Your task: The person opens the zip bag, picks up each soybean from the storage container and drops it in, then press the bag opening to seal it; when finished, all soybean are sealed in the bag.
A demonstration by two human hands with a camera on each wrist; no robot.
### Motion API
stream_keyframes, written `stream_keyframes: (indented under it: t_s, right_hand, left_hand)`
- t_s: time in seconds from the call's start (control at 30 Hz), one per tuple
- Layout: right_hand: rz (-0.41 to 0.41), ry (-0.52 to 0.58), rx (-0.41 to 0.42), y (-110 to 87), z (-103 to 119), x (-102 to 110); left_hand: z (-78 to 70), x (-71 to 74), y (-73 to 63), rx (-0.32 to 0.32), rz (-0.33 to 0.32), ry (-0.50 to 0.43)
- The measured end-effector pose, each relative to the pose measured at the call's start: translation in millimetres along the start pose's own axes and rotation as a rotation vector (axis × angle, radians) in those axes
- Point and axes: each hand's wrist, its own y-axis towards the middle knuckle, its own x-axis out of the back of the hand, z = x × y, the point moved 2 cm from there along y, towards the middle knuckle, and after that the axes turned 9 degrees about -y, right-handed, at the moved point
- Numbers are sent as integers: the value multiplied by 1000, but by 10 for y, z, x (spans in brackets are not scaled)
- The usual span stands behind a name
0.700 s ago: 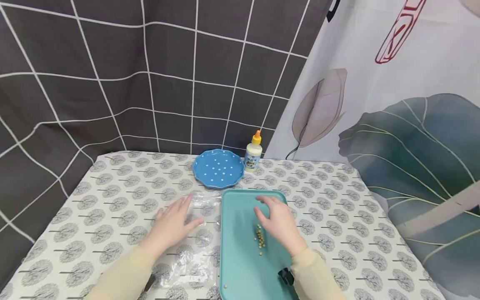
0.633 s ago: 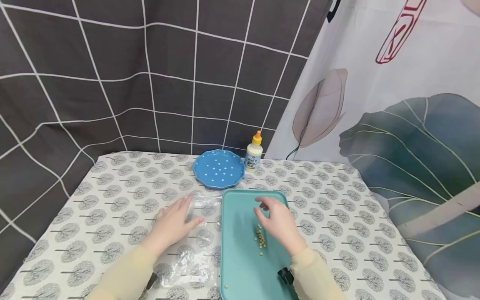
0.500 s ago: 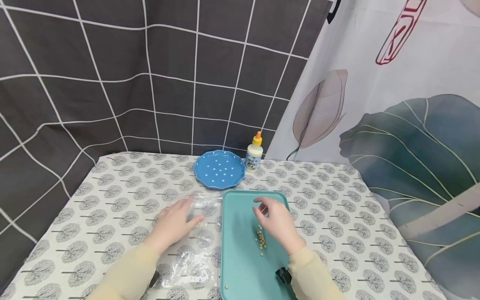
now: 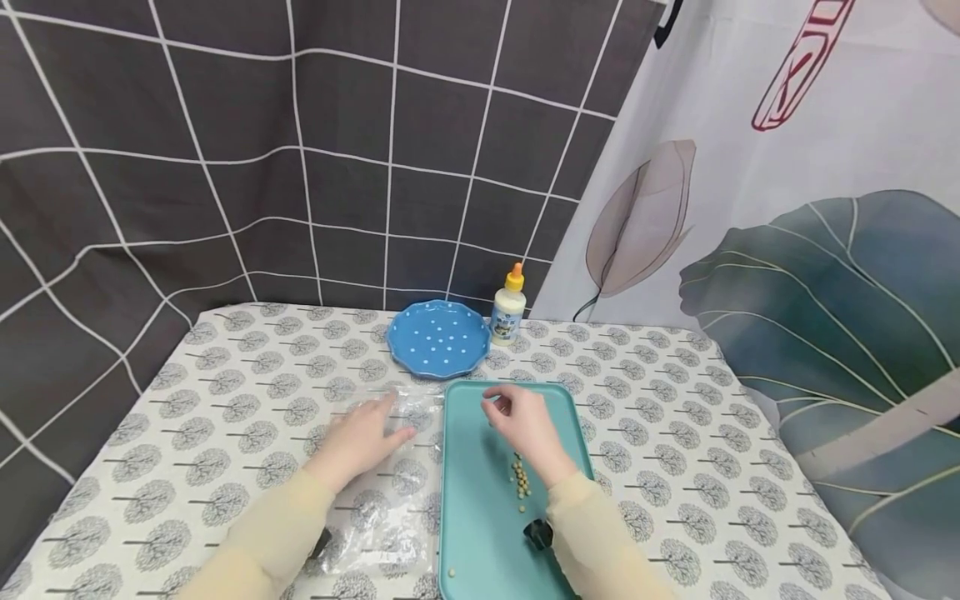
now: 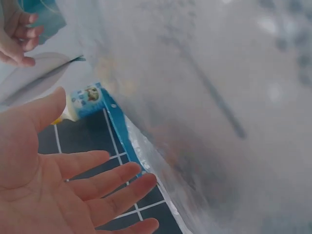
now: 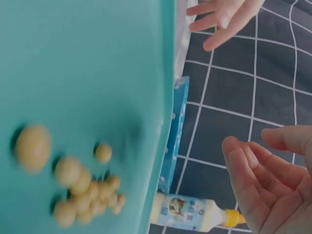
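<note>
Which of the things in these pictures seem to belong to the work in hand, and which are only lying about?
Likely in the work:
clear plastic, by the left hand
teal tray, below the right hand
small round tan pieces, on the tray

Probably just standing by:
blue dotted plate, beyond the tray
bottle with yellow cap, beside the plate

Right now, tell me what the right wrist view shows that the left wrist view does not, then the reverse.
Only the right wrist view: the teal tray and the small tan balls on it.

Only the left wrist view: the petal-printed pale curtain. Clear plastic is also plain only there.

Both: the left hand, the right hand, the yellow-capped bottle, the blue plate and the dark gridded curtain.
</note>
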Motion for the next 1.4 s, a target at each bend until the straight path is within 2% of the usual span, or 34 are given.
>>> stream_keyframes:
  t_s: [0.17,0.37,0.6,0.77,0.97,1.2,1.4]
  right_hand:
    - [62,62,-22,82,58,-99]
    - [159,128,-66,187,146,-203]
    - [268,106,-66,294,242,-298]
    - [263,88,-76,340,258,-374]
    - [244,77,-124,379,255,-469]
    - [162,24,-88,434,279,-483]
    - [198,36,-130,478,320,-484]
  left_hand:
    - [70,32,64,-21,-20,36]
    - [86,77,134,-38,-31,65]
    - [104,69,211,-41,-32,64]
    - [147,76,260,-24,-26,48]
    - [204,130,337,12,-39,13]
    - [189,185,347,35,-9,33]
    - [223,192,384,48,-24,76]
